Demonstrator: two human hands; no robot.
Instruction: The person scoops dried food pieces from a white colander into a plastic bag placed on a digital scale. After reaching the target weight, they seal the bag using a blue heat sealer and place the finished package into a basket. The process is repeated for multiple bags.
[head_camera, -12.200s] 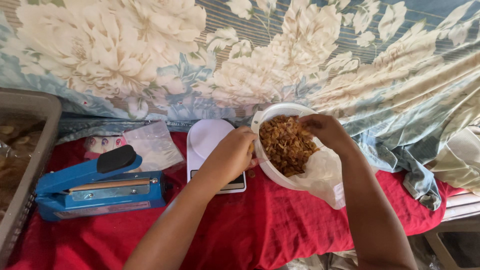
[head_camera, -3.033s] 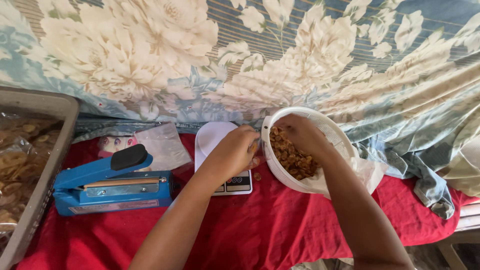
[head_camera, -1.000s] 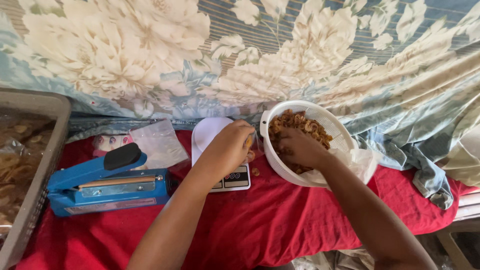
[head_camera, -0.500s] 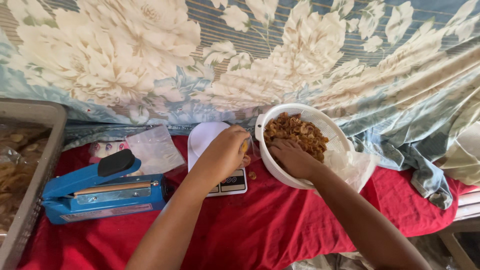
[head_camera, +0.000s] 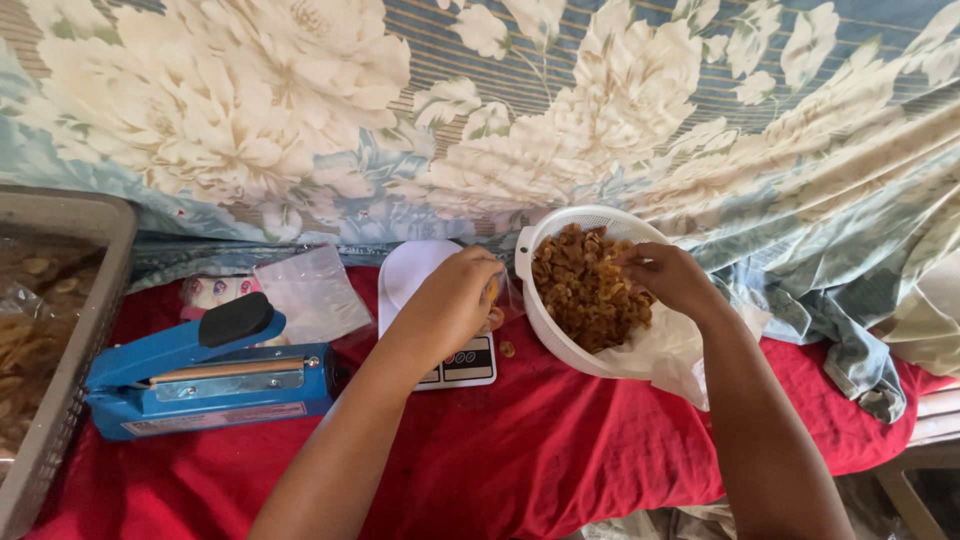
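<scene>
My left hand (head_camera: 452, 302) rests over a white kitchen scale (head_camera: 415, 272) and grips a small clear bag (head_camera: 503, 296) with a few brown pieces in it. A white bowl (head_camera: 578, 215) tilts toward me at the right of the scale, full of brown fried snack pieces (head_camera: 585, 290). My right hand (head_camera: 668, 280) reaches into the bowl at its right side, fingers curled on some of the pieces. A crumpled clear plastic sheet (head_camera: 680, 355) lies under the bowl. One loose piece (head_camera: 507, 349) sits on the red cloth beside the scale.
A blue hand sealer (head_camera: 205, 372) with a black knob lies left of the scale on the red cloth (head_camera: 550, 450). Flat clear bags (head_camera: 312, 292) lie behind it. A grey tray (head_camera: 75, 215) of packed snacks stands far left. A floral cloth (head_camera: 480, 110) hangs behind.
My right hand has moved from the bowl's near rim across to its right side, into the snacks. The left hand stays over the scale with the bag.
</scene>
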